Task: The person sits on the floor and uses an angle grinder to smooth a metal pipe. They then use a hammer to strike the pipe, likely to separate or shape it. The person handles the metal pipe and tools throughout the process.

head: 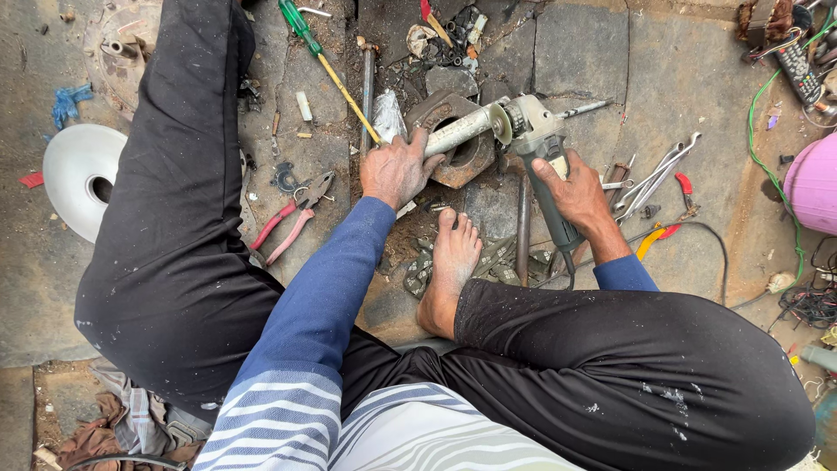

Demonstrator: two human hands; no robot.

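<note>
Left hand [397, 170] clamped around metal rod [458, 133], right hand [575, 190] gripping angle grinder [540, 144]; disc [500, 124] meets rod between hands. Brace firmly, feed lightly.

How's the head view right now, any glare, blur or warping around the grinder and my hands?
Head view: soft, even daylight with faint shadows; grinder, left hand and right hand are sharp, with no motion blur; mild glare on the metal rod and the white disc; wide-angle warping stretches the legs toward the frame edges.
</note>
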